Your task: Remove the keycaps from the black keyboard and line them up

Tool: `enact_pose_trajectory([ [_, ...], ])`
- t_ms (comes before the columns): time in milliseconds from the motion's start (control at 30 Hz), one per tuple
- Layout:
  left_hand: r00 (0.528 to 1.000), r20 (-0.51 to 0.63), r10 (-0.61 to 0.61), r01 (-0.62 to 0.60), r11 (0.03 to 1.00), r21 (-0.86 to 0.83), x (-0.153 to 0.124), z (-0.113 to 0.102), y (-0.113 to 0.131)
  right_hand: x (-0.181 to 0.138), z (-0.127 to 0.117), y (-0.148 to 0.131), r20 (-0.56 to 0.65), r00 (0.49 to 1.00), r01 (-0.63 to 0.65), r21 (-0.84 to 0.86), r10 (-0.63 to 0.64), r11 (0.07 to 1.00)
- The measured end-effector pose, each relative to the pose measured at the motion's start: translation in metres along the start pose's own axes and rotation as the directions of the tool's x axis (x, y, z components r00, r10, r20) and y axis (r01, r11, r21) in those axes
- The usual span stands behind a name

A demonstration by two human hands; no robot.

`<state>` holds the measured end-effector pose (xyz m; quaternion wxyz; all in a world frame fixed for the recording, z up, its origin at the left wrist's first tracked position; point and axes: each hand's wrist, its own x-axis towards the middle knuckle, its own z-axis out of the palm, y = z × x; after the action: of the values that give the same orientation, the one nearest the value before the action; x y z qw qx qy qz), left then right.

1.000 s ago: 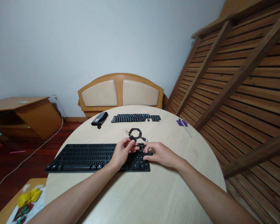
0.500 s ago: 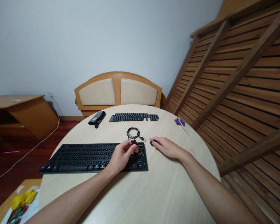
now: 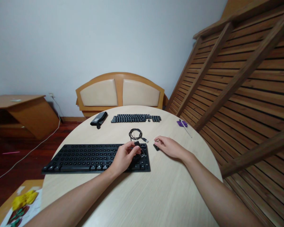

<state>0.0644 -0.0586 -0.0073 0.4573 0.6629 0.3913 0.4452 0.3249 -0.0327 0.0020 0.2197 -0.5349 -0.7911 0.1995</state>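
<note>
Bent over the right end of a black keyboard (image 3: 85,157), my left hand (image 3: 123,156) pinches a small black-handled tool (image 3: 137,143) with a thin wire loop, which looks like a keycap puller. Most of the keyboard's switches are bare, while several caps sit along its front row. To the right of the keyboard, low over the table (image 3: 170,189), my right hand (image 3: 171,147) has its thumb and fingers around a small black keycap (image 3: 156,147). Whether that cap touches the table I cannot tell. A coiled USB cable (image 3: 135,134) lies just behind the keyboard.
Loose keycaps (image 3: 130,118) stand in rows at the table's back. A folded black pouch (image 3: 99,119) lies to their left. A purple item (image 3: 181,123) with a thin pale stick is at the right. Slatted wood (image 3: 251,78) leans close along the right edge.
My right hand has shifted slightly right with the keycap, which now shows more below the fingers. My left hand stays almost in place with the puller.
</note>
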Motion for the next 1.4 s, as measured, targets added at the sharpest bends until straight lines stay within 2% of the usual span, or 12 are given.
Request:
enact_pose_trajectory([
  [67, 1.000, -0.001, 0.000, 0.000, 1.000, -0.001, 0.000, 0.000, 0.000, -0.001, 0.000, 0.002, -0.010, 1.000, -0.007, -0.013, 0.007, 1.000],
  [200, 1.000, 0.003, -0.008, 0.008, 1.000, 0.014, -0.001, -0.002, 0.003, 0.000, 0.000, 0.005, 0.017, 0.998, 0.062, -0.029, -0.062, 0.998],
  [300, 1.000, 0.010, -0.027, 0.026, 0.999, 0.036, -0.001, -0.004, 0.005, 0.008, 0.001, 0.013, -0.042, 0.998, 0.038, -0.120, -0.044, 0.992],
  [433, 0.999, 0.023, -0.039, 0.038, 0.998, 0.057, 0.000, -0.004, 0.005, 0.031, 0.000, 0.032, -0.181, 0.982, -0.091, -0.255, 0.044, 0.963],
  [533, 0.999, 0.026, -0.041, 0.040, 0.998, 0.051, 0.000, -0.004, 0.004, 0.052, -0.006, 0.049, -0.251, 0.950, -0.253, -0.279, 0.184, 0.926],
  [667, 0.999, 0.036, -0.040, 0.038, 0.998, 0.054, -0.002, -0.003, 0.002, 0.079, -0.018, 0.070, -0.334, 0.883, -0.426, -0.272, 0.331, 0.863],
  [867, 0.997, 0.050, -0.066, 0.063, 0.997, 0.049, -0.003, -0.003, 0.004, 0.111, -0.027, 0.094, -0.446, 0.777, -0.578, -0.225, 0.444, 0.785],
  [1033, 0.995, 0.056, -0.081, 0.077, 0.994, 0.077, -0.003, -0.003, 0.006, 0.123, -0.021, 0.100, -0.500, 0.739, -0.600, -0.185, 0.451, 0.778],
  [1233, 0.994, 0.055, -0.097, 0.093, 0.993, 0.070, -0.003, -0.002, 0.010, 0.118, -0.008, 0.099, -0.565, 0.705, -0.588, -0.126, 0.429, 0.799],
  [1400, 0.993, 0.058, -0.106, 0.102, 0.993, 0.065, -0.003, -0.002, 0.010, 0.109, -0.007, 0.099, -0.541, 0.730, -0.547, -0.095, 0.418, 0.832],
])
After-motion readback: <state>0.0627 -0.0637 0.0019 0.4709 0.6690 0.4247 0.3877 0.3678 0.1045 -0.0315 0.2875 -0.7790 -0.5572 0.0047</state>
